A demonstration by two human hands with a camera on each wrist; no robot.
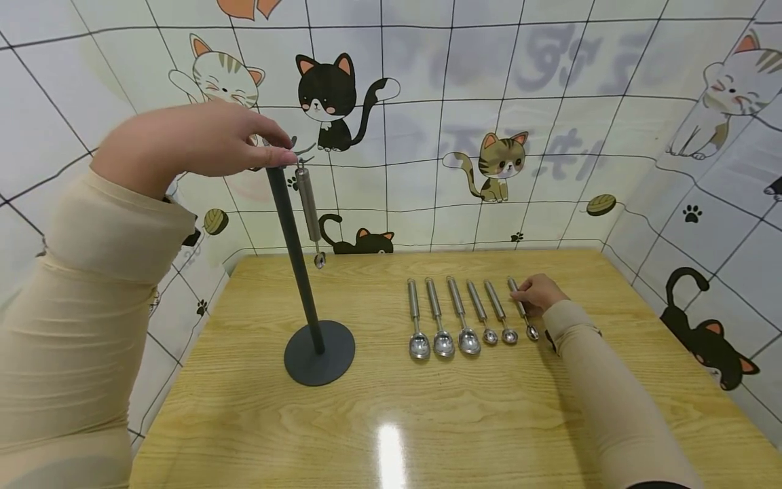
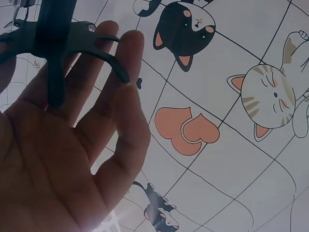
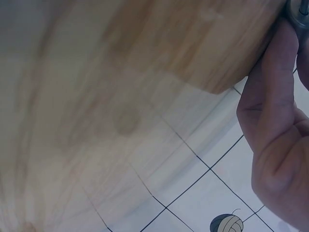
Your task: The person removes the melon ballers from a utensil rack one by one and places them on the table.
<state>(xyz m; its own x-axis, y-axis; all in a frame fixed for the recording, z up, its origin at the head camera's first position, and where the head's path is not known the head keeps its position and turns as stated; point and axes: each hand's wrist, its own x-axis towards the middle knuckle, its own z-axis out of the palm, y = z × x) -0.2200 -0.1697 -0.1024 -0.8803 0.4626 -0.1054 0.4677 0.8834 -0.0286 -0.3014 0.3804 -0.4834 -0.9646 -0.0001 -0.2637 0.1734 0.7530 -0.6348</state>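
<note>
A dark grey hook stand [image 1: 290, 244] with a round base rises at the left of the table. My left hand [image 1: 201, 139] holds its top among the hooks [image 2: 55, 87], fingers on one side and thumb on the other. From one hook hangs a small steel scoop [image 1: 310, 207], bowl down. Over at the right, my right hand [image 1: 539, 293] pinches the handle of the rightmost small scoop [image 1: 532, 333], whose bowl is at the tabletop. Left of it lie two small round scoops [image 1: 490, 335] and three larger oval ice cream scoops [image 1: 443, 343], handles pointing away.
The wooden table [image 1: 366, 421] meets a cloth wall [image 1: 415, 197] printed with cats and grid lines at its far edge. More of this cloth stands at both sides. A bright light reflection lies on the front of the table.
</note>
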